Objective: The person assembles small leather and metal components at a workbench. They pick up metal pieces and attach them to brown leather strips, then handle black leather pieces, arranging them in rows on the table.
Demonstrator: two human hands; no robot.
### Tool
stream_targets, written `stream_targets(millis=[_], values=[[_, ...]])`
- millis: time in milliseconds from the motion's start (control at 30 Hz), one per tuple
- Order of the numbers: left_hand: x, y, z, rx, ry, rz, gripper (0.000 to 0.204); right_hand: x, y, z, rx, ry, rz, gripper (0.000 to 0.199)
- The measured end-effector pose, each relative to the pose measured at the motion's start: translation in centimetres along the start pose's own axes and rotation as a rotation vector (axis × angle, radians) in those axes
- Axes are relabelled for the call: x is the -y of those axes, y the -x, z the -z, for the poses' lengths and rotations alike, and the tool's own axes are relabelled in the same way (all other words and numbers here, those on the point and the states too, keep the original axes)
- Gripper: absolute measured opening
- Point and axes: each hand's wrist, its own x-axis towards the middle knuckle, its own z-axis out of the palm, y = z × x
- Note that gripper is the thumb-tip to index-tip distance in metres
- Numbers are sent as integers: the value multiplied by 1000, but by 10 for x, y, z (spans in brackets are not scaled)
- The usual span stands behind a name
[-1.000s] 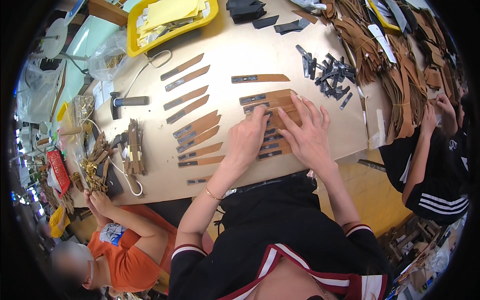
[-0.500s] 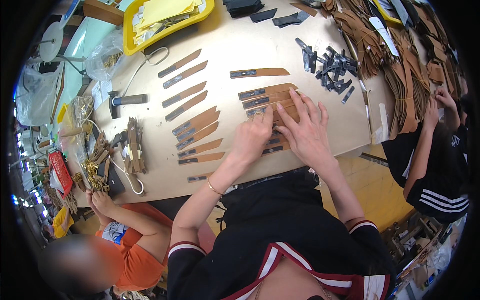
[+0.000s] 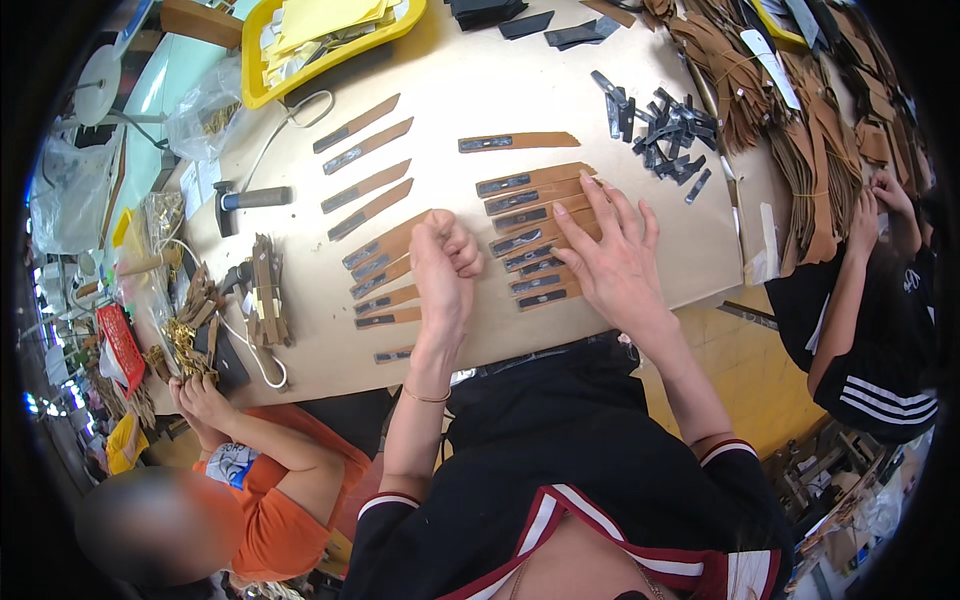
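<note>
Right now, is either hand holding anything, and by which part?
Right hand: nothing, only resting on brown strips. Left hand: curled, so I cannot tell.

Lettering clearest on the patch point(image 3: 230, 464) of an orange shirt point(image 3: 310, 492), co-worker at left; dark capitals on pale ground, blue along one edge, run of letters slanted and only partly in view; small pale emblem point(image 3: 911, 283) on a black garment point(image 3: 850, 378), co-worker at right, too small to make out; three white stripes on the same garment, low down; long white tag point(image 3: 770, 68) over the brown bundles, far right, any print too small; white paper point(image 3: 200, 182), left of table, faint marks, illegible; black pieces point(image 3: 515, 201), pale streaks, print or glare, cannot tell.
</note>
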Motion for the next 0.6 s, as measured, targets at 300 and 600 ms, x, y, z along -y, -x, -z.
stream_targets(millis=[300,600], values=[[7,11,2,162,-1081,-567,38,1,1,0,8,14,17,49],[28,20,-5,363,-1721,-784,42,4,8,4,-29,6,62,49]])
